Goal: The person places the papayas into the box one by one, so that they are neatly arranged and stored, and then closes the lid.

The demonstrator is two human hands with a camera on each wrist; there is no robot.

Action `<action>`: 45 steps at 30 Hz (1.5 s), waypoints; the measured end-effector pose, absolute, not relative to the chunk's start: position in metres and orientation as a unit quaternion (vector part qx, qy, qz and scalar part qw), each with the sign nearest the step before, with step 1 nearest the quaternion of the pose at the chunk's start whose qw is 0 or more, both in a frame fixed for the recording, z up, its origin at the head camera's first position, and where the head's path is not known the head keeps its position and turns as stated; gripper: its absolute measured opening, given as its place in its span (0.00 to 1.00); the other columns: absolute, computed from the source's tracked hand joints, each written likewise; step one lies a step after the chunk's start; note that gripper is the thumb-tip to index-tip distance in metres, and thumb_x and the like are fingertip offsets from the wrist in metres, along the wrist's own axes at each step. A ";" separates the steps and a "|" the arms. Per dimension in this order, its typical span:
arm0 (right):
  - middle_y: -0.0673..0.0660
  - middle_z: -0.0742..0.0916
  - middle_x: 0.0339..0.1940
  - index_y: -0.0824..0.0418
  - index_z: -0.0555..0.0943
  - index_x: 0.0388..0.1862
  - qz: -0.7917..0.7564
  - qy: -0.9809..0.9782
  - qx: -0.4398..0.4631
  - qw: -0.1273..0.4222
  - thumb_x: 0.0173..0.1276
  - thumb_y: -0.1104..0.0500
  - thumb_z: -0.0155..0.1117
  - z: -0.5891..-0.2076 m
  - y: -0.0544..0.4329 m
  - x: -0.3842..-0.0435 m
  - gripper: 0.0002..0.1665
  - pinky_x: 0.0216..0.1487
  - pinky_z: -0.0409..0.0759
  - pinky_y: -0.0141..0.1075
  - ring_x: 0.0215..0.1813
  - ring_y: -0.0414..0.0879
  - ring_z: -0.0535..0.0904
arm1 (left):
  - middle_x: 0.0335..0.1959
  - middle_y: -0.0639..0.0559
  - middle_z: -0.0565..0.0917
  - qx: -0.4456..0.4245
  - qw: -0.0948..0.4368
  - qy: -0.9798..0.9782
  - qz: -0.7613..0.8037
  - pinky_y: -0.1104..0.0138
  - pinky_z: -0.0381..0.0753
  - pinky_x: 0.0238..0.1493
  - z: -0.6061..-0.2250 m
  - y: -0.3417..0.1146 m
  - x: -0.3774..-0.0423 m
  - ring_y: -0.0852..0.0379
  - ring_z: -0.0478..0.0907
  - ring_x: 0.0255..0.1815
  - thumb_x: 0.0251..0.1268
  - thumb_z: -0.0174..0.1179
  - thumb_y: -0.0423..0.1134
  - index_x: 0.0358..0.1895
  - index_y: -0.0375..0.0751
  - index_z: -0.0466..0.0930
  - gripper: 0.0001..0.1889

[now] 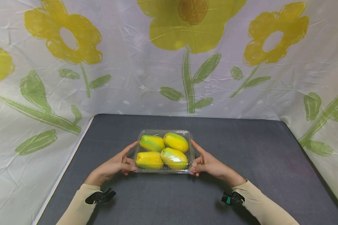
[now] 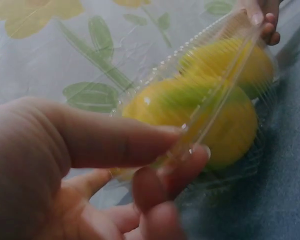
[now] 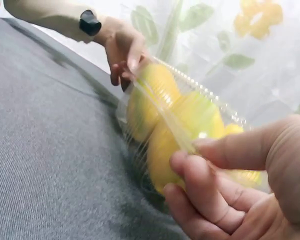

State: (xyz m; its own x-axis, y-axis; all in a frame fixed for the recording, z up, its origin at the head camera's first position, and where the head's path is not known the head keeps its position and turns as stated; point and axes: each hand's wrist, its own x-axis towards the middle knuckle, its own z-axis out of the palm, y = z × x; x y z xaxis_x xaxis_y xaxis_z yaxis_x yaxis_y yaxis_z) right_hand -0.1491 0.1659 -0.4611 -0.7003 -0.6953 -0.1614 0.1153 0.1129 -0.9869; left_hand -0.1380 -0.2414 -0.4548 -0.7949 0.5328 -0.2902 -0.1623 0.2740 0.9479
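A clear plastic clamshell box (image 1: 164,171), lid down, holds several yellow-green mangoes (image 1: 174,142) in two rows. At its left side my left hand (image 1: 116,164) pinches the front corner of the rim between thumb and curled fingers, with the index finger stretched along the side. My right hand (image 1: 211,164) mirrors this on the right, thumb and fingers pinching the other front corner. Close up in the left wrist view, the thumb (image 2: 125,142) lies on the rim's flange. The right wrist view shows the right thumb (image 3: 235,148) pressed on the rim too.
The box is over a dark grey cloth-covered table (image 1: 163,200). Behind and beside the table hangs a pale curtain (image 1: 140,78) printed with yellow flowers. Black wrist straps (image 1: 100,196) sit over both beige sleeves (image 1: 80,204).
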 end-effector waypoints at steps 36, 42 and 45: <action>0.54 0.85 0.28 0.43 0.32 0.82 -0.592 0.721 -0.216 0.287 0.67 0.65 0.66 -0.458 0.168 -0.144 0.63 0.34 0.84 0.39 0.31 0.49 0.81 | 0.31 0.49 0.83 0.182 0.267 0.765 0.558 0.62 0.78 0.31 -0.455 -0.243 -0.137 0.52 0.79 0.28 0.64 0.67 0.37 0.81 0.61 0.32 0.55; 0.57 0.86 0.35 0.44 0.30 0.82 -0.583 0.728 -0.240 0.270 0.66 0.63 0.69 -0.457 0.172 -0.143 0.66 0.35 0.85 0.43 0.32 0.57 0.82 | 0.33 0.46 0.83 0.192 0.239 0.795 0.523 0.66 0.77 0.30 -0.451 -0.243 -0.135 0.52 0.78 0.26 0.62 0.68 0.40 0.81 0.59 0.34 0.55; 0.61 0.86 0.40 0.43 0.29 0.82 -0.562 0.748 -0.245 0.256 0.64 0.60 0.72 -0.454 0.178 -0.143 0.68 0.37 0.85 0.41 0.34 0.58 0.83 | 0.36 0.44 0.83 0.195 0.227 0.809 0.507 0.67 0.80 0.34 -0.449 -0.241 -0.134 0.55 0.80 0.30 0.61 0.69 0.41 0.81 0.58 0.35 0.55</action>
State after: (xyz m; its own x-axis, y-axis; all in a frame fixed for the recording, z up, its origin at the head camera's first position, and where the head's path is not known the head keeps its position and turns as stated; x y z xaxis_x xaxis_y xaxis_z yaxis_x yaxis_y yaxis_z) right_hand -0.1431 0.1777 -0.4537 -0.7495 -0.6533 -0.1072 -0.0785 0.2484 -0.9655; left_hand -0.1342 -0.2415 -0.4490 -0.8215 0.5446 -0.1692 0.0852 0.4105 0.9079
